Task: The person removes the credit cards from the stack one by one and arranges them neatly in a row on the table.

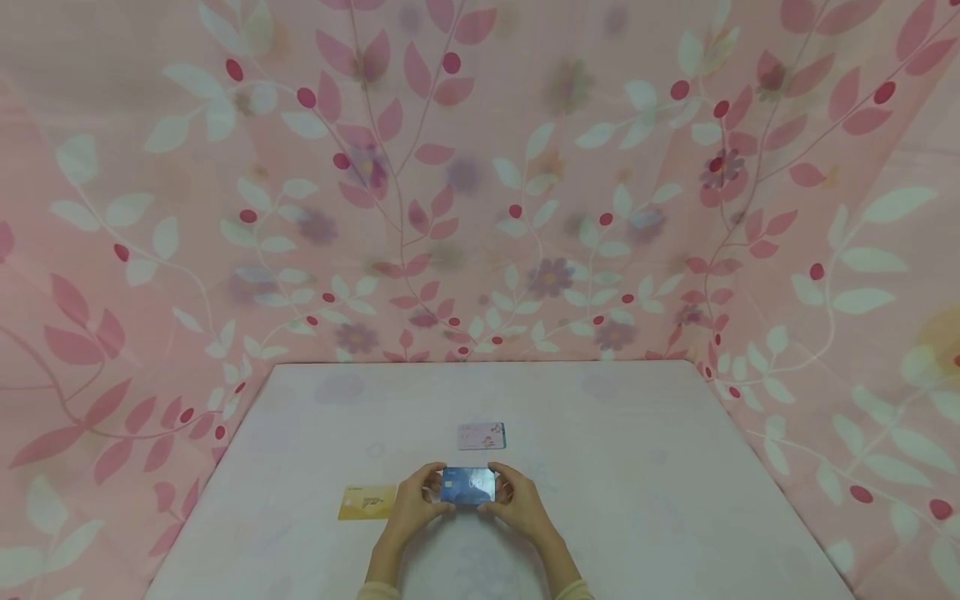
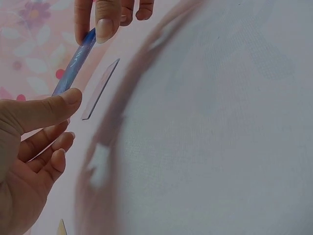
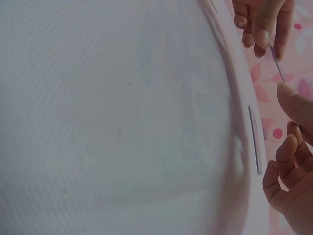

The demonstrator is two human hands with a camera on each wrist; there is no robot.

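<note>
A blue card (image 1: 468, 486) with a gold chip and the letters VIP is held up above the table, facing the head camera. My left hand (image 1: 417, 498) pinches its left edge between thumb and fingers. At the opposite edge, my right hand (image 1: 522, 497) pinches it the same way. In the left wrist view the blue card (image 2: 76, 63) appears nearly edge-on between both hands; the right wrist view shows it as a thin line (image 3: 277, 63). Beyond the hands lies a pale pink card (image 1: 482, 436), with a bluish edge showing at its right.
A yellow card (image 1: 366, 502) lies flat on the table, just left of my left hand. The table (image 1: 660, 483) has a whitish cloth. Pink floral fabric (image 1: 480, 208) hangs behind it and along both sides.
</note>
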